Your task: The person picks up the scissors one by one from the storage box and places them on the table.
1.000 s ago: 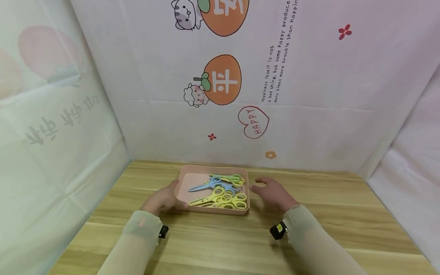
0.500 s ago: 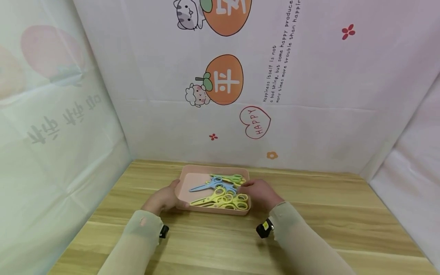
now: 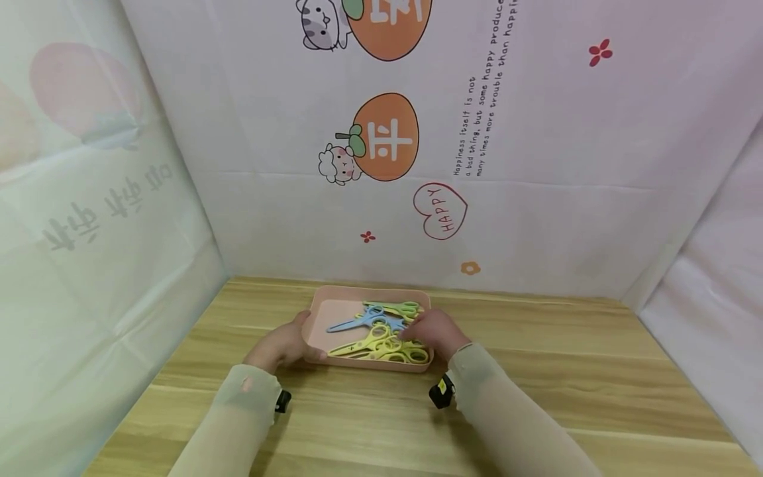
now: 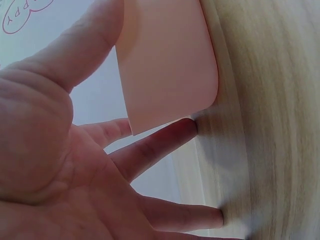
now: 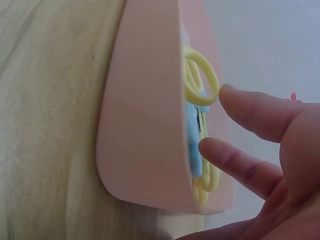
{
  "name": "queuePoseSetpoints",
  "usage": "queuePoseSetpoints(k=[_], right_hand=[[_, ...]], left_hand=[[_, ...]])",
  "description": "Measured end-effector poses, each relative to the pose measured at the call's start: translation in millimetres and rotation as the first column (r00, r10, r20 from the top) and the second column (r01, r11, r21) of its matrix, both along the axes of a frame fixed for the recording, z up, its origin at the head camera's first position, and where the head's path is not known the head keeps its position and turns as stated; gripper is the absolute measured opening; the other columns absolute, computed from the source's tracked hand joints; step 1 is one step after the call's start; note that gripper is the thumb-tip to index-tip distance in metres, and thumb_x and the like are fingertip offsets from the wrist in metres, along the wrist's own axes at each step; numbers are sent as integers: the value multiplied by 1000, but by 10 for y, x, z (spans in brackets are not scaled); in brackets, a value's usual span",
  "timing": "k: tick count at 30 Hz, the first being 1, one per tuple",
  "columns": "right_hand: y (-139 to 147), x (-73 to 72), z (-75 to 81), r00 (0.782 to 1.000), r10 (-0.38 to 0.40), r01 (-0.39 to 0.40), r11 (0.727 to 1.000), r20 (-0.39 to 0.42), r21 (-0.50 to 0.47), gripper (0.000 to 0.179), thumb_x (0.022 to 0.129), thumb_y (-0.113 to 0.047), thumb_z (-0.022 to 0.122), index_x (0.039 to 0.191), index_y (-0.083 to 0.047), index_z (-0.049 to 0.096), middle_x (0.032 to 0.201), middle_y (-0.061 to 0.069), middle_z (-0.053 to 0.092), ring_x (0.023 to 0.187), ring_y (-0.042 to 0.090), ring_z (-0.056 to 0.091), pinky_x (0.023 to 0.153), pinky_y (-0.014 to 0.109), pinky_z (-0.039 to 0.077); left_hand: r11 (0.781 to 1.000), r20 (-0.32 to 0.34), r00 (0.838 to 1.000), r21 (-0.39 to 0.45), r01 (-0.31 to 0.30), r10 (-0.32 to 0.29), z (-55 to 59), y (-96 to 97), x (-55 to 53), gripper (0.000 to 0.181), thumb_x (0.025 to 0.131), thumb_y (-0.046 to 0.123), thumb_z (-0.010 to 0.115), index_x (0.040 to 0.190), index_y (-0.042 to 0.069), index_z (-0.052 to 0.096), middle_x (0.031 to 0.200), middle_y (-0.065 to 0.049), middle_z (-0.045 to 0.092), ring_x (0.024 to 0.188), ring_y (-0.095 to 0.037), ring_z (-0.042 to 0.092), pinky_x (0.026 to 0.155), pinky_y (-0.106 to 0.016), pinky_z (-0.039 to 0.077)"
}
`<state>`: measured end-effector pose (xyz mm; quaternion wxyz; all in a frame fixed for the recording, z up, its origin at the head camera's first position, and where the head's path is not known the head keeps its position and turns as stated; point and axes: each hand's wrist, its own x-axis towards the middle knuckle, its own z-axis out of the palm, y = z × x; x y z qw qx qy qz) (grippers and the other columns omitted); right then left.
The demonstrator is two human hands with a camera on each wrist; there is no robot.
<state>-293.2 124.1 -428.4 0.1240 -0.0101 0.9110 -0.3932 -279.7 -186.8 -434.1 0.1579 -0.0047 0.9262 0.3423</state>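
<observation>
A pink tray [image 3: 334, 318] near the back of the table holds several scissors. At its left end, my left hand [image 3: 285, 343] grips the corner, thumb at one side and fingers along the other. My right hand [image 3: 440, 332] reaches over the tray's right wall, thumb and index finger apart. In the right wrist view its thumb tip is right at the ring of yellow scissors [image 5: 212, 80], and the index fingertip is close to blue handles [image 5: 195, 157]. Blue scissors [image 3: 356, 322] lie mid-tray, green scissors [image 3: 401, 308] at the back, yellow scissors [image 3: 357, 346] in front.
The wooden table [image 3: 357, 424] ends at a printed white cloth [image 3: 268, 225] right behind the tray. More cloth hangs at left and right. A small black camera [image 3: 442, 391] sits on the right wrist, another camera [image 3: 283, 401] on the left.
My right hand has moved left from beside the tray to over the scissors inside it. The left hand stays at the tray's left end, and the tray has not moved.
</observation>
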Motion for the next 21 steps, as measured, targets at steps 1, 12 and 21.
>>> queuePoseSetpoints(k=[1,12,21], right_hand=[[-12,1,-5,1000,6,-6,1000,-8,15,23,83,-27,81,85,-5,75,95,6,68,85,23,57,82,42,48],[-82,-46,-61,996,78,-71,990,-53,123,31,85,-22,76,65,-5,60,80,5,61,64,17,46,72,38,46],[-196,-75,-64,982,177,-155,958,-72,241,33,87,-18,73,59,-11,56,67,-2,50,58,14,37,61,32,38]], left_hand=[[1000,2,1000,1,-3,3,-3,-2,-3,120,72,32,91,161,8,13,152,-29,35,136,-47,35,107,-60,30],[1000,8,1000,-4,4,-4,-35,-6,0,120,73,34,90,161,9,12,152,-28,35,136,-47,35,107,-60,30],[1000,2,1000,-17,10,-10,-48,-2,-12,121,73,36,90,161,9,11,152,-29,35,136,-48,35,106,-60,30]])
